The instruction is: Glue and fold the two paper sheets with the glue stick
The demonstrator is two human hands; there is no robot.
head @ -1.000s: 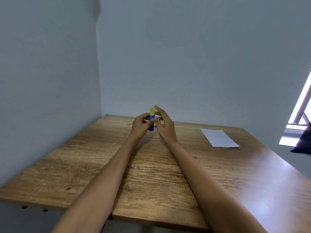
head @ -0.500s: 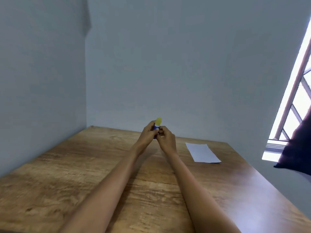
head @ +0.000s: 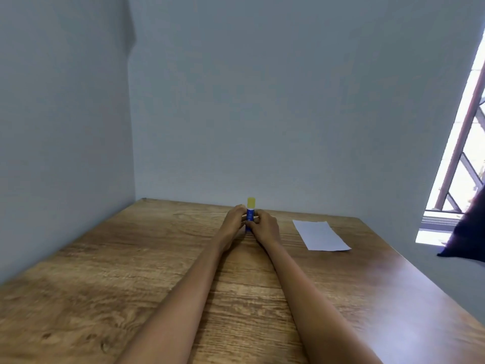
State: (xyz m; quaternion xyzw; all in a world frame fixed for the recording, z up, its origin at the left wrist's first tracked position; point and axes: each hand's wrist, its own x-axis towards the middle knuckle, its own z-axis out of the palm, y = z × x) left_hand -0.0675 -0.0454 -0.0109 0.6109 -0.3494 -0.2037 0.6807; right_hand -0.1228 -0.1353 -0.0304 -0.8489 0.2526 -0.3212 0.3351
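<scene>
A blue glue stick (head: 250,214) with a yellow cap stands upright at the far middle of the wooden table (head: 131,271). My left hand (head: 232,219) grips its blue body from the left. My right hand (head: 265,227) closes on the body from the right, lower down. The yellow cap sticks out above both hands. White paper (head: 320,235) lies flat on the table to the right of my right hand, apart from it; I can only make out one sheet.
Grey walls close the table in at the left and the back. A window with bars (head: 462,153) is at the right, with a dark cloth (head: 467,237) hanging below it beyond the table's right edge.
The view has tilted up and my hands sit lower in it. Both hands have closed around the glue stick and brought it down toward the table top.
</scene>
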